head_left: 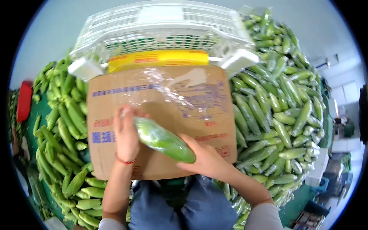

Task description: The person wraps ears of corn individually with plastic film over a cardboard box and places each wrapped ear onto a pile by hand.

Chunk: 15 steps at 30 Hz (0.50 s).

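An ear of corn [163, 138] in its green husk, wrapped in shiny clear film, lies slantwise above a cardboard box. My right hand [205, 158] grips its lower right end, thumb and fingers around it. At the upper left end, my left hand [127, 134], with a red string on the wrist, has its fingers raised and slightly blurred. A glint of plastic film [124, 112] shows at those fingertips. Beneath both hands is the brown cardboard box [161, 109] with blue and red print and loose film across its top.
A roll with a yellow printed wrapper [159, 58] sits behind the box, below a white plastic crate [161, 23]. Unwrapped corn [67, 130] is heaped on the left. Film-wrapped corn [280, 111] is piled on the right. A red object [25, 100] stands far left.
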Each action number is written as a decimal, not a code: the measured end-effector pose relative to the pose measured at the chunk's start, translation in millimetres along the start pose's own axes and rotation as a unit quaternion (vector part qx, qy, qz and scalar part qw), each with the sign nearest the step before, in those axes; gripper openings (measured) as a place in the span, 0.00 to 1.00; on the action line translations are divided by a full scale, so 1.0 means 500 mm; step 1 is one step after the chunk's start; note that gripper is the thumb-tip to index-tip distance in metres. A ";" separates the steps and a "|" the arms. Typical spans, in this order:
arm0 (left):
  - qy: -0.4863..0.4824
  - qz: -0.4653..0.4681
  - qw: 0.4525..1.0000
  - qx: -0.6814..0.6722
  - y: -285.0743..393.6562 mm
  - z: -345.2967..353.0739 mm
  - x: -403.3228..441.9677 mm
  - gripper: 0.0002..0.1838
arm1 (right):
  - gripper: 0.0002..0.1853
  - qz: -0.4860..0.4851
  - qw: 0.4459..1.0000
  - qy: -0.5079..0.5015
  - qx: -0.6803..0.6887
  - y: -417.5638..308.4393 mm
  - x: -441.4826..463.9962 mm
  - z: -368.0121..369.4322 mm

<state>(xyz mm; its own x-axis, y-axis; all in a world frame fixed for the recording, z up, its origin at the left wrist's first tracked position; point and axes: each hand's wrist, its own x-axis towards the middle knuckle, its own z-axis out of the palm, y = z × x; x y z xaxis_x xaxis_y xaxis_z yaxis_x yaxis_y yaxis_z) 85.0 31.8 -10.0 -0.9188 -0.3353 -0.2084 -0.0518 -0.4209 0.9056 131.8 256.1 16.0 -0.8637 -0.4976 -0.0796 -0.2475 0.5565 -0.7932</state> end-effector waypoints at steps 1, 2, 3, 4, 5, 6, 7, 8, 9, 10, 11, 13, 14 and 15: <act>-0.003 0.016 0.999 0.049 -0.008 -0.023 -0.008 0.08 | 0.33 -0.020 0.987 0.036 -0.158 -0.004 -0.005 -0.022; -0.007 0.037 0.994 0.099 -0.013 -0.042 -0.015 0.09 | 0.31 -0.049 0.981 0.063 -0.175 -0.015 -0.012 -0.051; -0.006 -0.008 0.997 0.071 -0.011 -0.049 -0.025 0.11 | 0.29 -0.083 0.974 0.088 -0.193 -0.028 -0.017 -0.081; 0.001 -0.054 0.997 0.048 -0.003 -0.052 -0.044 0.13 | 0.27 -0.119 0.965 0.107 -0.206 -0.032 -0.019 -0.104; -0.067 -0.091 0.987 0.117 0.004 -0.052 -0.068 0.17 | 0.21 -0.194 0.946 0.195 -0.171 -0.029 -0.016 -0.114; -0.135 -0.121 0.966 0.186 0.008 -0.053 -0.089 0.20 | 0.20 -0.170 0.954 0.246 -0.031 -0.027 -0.006 -0.120; -0.159 -0.252 0.945 0.137 0.005 -0.059 -0.115 0.24 | 0.19 -0.146 0.939 0.291 0.111 -0.027 0.009 -0.124; -0.178 -0.378 0.904 0.086 0.002 -0.067 -0.142 0.27 | 0.18 -0.131 0.885 0.269 0.356 -0.036 0.018 -0.122; -0.203 -0.358 0.906 0.100 -0.002 -0.062 -0.169 0.29 | 0.17 -0.119 0.759 0.267 0.581 -0.045 0.026 -0.120; -0.230 -0.336 0.906 0.114 -0.003 -0.050 -0.188 0.32 | 0.17 -0.125 0.748 0.254 0.601 -0.035 0.031 -0.124; -0.266 -0.288 0.911 0.130 0.017 -0.038 -0.193 0.29 | 0.18 -0.132 0.736 0.242 0.618 -0.013 0.036 -0.129; -0.398 0.022 0.873 0.281 0.019 -0.027 -0.185 0.31 | 0.19 -0.113 0.720 0.236 0.643 0.007 0.041 -0.141; -0.441 0.173 0.811 0.342 0.021 -0.026 -0.188 0.35 | 0.19 -0.113 0.692 0.293 0.650 0.007 0.045 -0.146; -0.455 0.156 0.788 0.383 0.037 -0.003 -0.188 0.46 | 0.20 -0.108 0.662 0.346 0.656 -0.005 0.051 -0.148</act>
<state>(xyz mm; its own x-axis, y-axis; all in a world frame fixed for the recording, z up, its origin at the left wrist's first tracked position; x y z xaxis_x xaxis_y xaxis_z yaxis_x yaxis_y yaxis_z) 170.9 54.3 25.7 -0.8158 0.5688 0.1051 0.3323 0.3121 0.8900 77.7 291.3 60.5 -0.9769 0.2059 0.0577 -0.1968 -0.7605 -0.6187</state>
